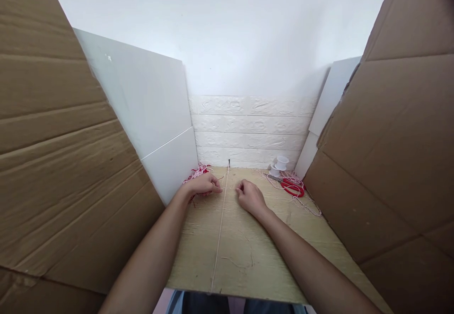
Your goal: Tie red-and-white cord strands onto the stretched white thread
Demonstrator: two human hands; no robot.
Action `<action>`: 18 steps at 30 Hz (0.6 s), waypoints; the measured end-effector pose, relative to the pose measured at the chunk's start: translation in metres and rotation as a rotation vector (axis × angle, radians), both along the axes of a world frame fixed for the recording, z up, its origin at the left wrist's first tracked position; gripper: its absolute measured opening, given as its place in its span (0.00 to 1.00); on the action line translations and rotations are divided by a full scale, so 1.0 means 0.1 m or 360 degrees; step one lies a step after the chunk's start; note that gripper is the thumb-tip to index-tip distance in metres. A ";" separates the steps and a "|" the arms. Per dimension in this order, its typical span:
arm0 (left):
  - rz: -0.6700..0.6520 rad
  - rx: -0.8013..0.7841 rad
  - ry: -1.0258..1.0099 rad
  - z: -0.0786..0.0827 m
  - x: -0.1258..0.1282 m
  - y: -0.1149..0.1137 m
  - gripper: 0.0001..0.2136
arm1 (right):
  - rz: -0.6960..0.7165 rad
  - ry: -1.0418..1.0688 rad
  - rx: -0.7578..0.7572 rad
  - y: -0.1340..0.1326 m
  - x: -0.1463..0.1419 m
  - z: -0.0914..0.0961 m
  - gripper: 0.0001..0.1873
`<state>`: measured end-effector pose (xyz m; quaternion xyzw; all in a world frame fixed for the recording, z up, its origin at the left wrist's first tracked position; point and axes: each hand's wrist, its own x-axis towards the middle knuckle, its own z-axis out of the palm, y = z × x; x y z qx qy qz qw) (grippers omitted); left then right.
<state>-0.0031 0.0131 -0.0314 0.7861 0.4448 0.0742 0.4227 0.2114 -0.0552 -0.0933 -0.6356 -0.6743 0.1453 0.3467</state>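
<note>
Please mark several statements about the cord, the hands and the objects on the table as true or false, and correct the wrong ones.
1. The pale cord runs along the wooden table, between the left hand and the right hand. True.
2. A pile of red and pink threads lies by the left hand. True.
3. The red-handled scissors lie near two white spools. True.
4. The right hand grips the scissors. False: they lie apart from it, farther to the right.
5. The spools are left of the cord. False: they are right of it.
6. The left hand is spread flat. False: it is curled.
</note>
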 end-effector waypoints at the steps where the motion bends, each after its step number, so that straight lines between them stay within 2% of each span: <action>1: -0.0001 0.0010 -0.0025 0.01 0.00 -0.01 0.14 | 0.0040 0.0083 0.0023 0.01 0.00 -0.01 0.02; 7: 0.0065 0.0141 -0.0158 0.05 0.02 -0.01 0.12 | 0.0231 0.0654 0.0230 0.02 -0.05 0.02 0.11; 11: 0.0166 0.0206 -0.0313 0.04 0.04 0.01 0.09 | 0.0311 0.1007 0.0313 -0.02 -0.07 0.10 0.09; 14: 0.0148 0.0209 -0.0513 0.03 0.08 -0.01 0.07 | 0.0409 0.1169 0.0306 -0.02 -0.09 0.12 0.08; 18: 0.0155 0.0074 -0.0703 -0.01 0.13 -0.03 0.07 | 0.0478 0.1246 0.0208 0.02 -0.09 0.07 0.10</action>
